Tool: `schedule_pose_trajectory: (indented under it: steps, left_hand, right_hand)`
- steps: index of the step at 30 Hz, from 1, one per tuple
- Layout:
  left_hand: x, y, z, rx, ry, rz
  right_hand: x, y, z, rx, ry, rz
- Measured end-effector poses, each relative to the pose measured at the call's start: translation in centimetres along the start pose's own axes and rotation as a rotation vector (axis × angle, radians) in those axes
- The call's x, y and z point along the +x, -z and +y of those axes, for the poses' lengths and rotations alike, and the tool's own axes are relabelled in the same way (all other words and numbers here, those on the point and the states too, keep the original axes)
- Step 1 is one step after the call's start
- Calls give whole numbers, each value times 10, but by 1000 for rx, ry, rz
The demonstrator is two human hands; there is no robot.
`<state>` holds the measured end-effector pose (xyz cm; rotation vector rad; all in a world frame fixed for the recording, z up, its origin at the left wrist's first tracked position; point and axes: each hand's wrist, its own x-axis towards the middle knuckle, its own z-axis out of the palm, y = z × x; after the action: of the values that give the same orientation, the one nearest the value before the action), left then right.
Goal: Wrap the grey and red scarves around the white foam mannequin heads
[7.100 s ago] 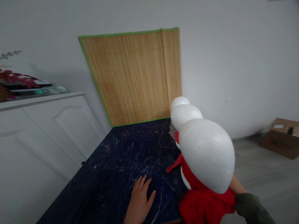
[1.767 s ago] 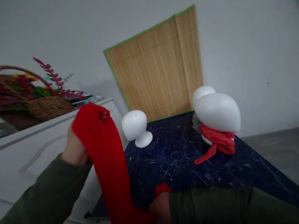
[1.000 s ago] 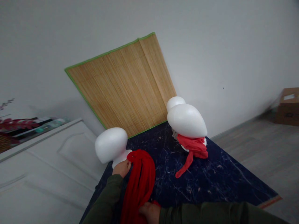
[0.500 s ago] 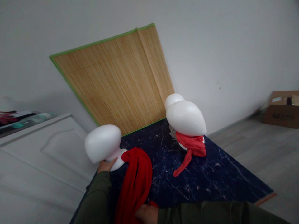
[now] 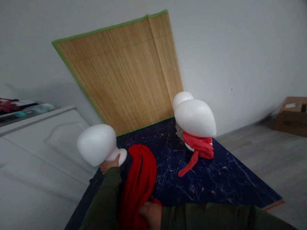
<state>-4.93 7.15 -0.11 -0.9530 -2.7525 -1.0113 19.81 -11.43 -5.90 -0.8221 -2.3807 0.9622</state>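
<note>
A smooth white mannequin head (image 5: pixel 97 145) leans far to the left at the table's left side. My left hand (image 5: pixel 109 164) is closed around its neck, just above the round base. Beside that base a long red scarf (image 5: pixel 141 169) lies in loose folds, running toward me. Low in the view, my right hand (image 5: pixel 151 212) grips the near part of the scarf, its fingers partly hidden by the cloth. To the right stands another white mannequin head (image 5: pixel 195 118) with a light red scarf (image 5: pixel 198 148) tied round its neck, one end hanging onto the table.
The dark blue marbled table (image 5: pixel 165 166) meets the wall, where a bamboo mat (image 5: pixel 120 73) with green edging hangs. Behind the right head is a further white head (image 5: pixel 182 98) with grey cloth below. A white cabinet (image 5: pixel 48 153) is at left, a cardboard box (image 5: pixel 294 118) at far right.
My left hand has shifted the mannequin head to the left and tilted it further, so its base is now apart from the red scarf. My right hand keeps its grip.
</note>
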Motion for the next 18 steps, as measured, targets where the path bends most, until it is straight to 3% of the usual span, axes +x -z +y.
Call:
schedule_pose_trajectory:
  steps: [6, 8, 11, 13, 15, 18]
  left_hand:
    - [-26, 3, 11, 0, 8, -27]
    - [-50, -4, 12, -4, -119, -105]
    - [-92, -21, 14, -21, -432, -322]
    - [-112, -32, 20, -27, -562, -437]
    - [-116, -40, 29, -21, -600, -483]
    - [-94, -40, 48, -11, -616, -479]
  right_hand:
    - [6, -6, 0, -117, -26, -23]
    - [7, -8, 2, -131, -1, -24]
    - [4, -7, 3, -114, 22, -10]
    - [1, -4, 1, -92, 36, -4]
    - [-2, -1, -2, -75, 22, -10]
    - [-3, 0, -4, -57, -13, -17]
